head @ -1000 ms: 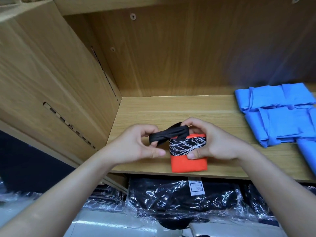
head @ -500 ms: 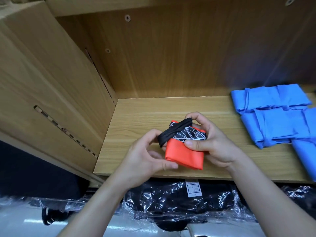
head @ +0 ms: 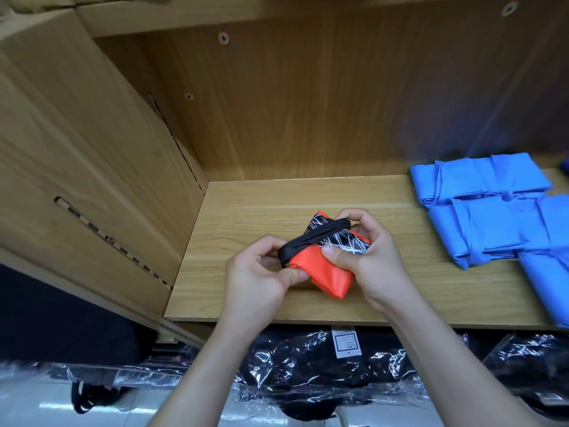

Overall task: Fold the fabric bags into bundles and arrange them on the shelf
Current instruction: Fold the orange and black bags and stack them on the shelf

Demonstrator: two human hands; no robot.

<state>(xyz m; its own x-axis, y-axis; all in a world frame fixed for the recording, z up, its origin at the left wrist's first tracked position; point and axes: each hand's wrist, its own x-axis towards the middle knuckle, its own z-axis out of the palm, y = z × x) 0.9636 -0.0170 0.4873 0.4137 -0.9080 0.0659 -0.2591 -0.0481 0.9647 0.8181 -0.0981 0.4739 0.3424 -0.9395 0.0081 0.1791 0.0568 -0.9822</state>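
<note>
Head view: left hand (head: 257,274) pinches the black strap (head: 311,239); right hand (head: 371,260), fingers curled, clasps the orange bundle (head: 326,277).

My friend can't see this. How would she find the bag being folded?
On the wooden shelf, blue folded bags lie at the right. Left of them, the left hand and right hand grip one bundle. Only it is orange, with a black strap across it.

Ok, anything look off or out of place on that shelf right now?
Nothing stands out. The blue folded bags lie flat on the shelf, at right. The right hand holds the orange bundle over it; the left hand grips the black strap across the bundle.
</note>
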